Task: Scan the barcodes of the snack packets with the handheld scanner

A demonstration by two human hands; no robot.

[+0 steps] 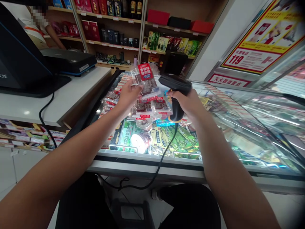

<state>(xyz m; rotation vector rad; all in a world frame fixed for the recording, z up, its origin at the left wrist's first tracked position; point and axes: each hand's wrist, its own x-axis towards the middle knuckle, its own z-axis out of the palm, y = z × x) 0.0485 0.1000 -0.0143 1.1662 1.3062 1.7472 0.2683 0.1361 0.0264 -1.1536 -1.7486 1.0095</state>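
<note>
My left hand [128,97] grips the left edge of a clear plastic food pack [149,86] with a red label and dark contents. It is held tilted up above the glass-topped display freezer [152,163]. Close to its right, my right hand [183,101] is wrapped round the handle of a black barcode scanner [175,83], whose head points left toward the pack. From the handle a black cable [164,156] hangs down past the freezer's front edge. Several similar red-labelled packs [145,108] lie just below my hands.
Inside the freezer are green packets [183,140] and a round tub [140,141]. To the left, a white counter [85,86] carries a black monitor [19,57] and a scale [69,60]. A person's arm [54,36] shows behind it. Stocked shelves [114,19] stand at the back.
</note>
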